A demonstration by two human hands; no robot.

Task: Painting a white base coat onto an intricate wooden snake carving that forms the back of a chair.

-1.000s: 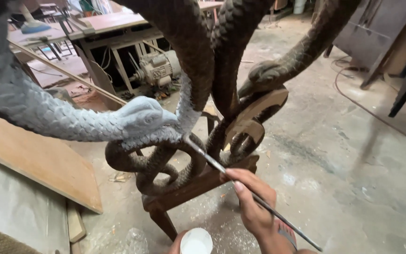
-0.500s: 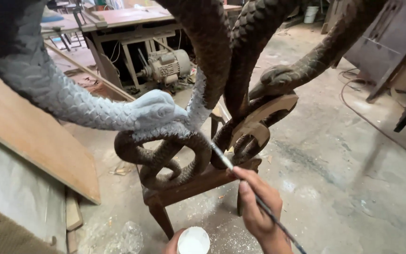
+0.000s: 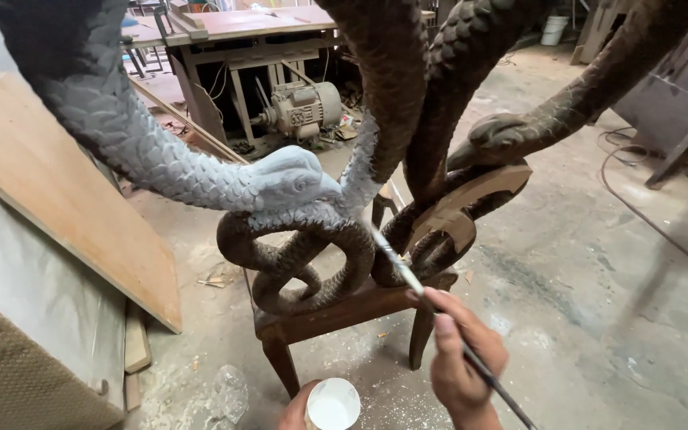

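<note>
Head view, looking down over a carved piece on a workshop floor.

Right hand (image 3: 459,362): lower centre-right, fingers pinched shut around the long thin dark-handled paintbrush (image 3: 420,291), gripped about midway along the shaft. The brush's long axis runs on a diagonal, from the lower right behind the wrist up and to the left. Its tip lies at the pale grey painted band of scales (image 3: 360,171) on one coil, just right of the grey snake head.

Left hand (image 3: 296,412): bottom edge, mostly cut off; it is curled around the small white round cup of white paint (image 3: 333,404), held upright. The cup sits just left of and below the right hand, near it but apart.

Carved wooden snake sculpture (image 3: 312,263): several dark brown scaled bodies twine upward from a low brown wooden stool-like base (image 3: 344,306). One thick body (image 3: 121,135) and its head (image 3: 292,179), entering from the upper left, are coated pale grey; the remainder is bare brown. The work surface lies up and to the left of the right hand, along the line of the brush; the right hand is the nearer one.

Surroundings: leaning light wooden board (image 3: 57,199) at left; wooden bench (image 3: 240,28) behind with a grey electric motor (image 3: 300,107) beneath it; dusty concrete floor (image 3: 583,302).
</note>
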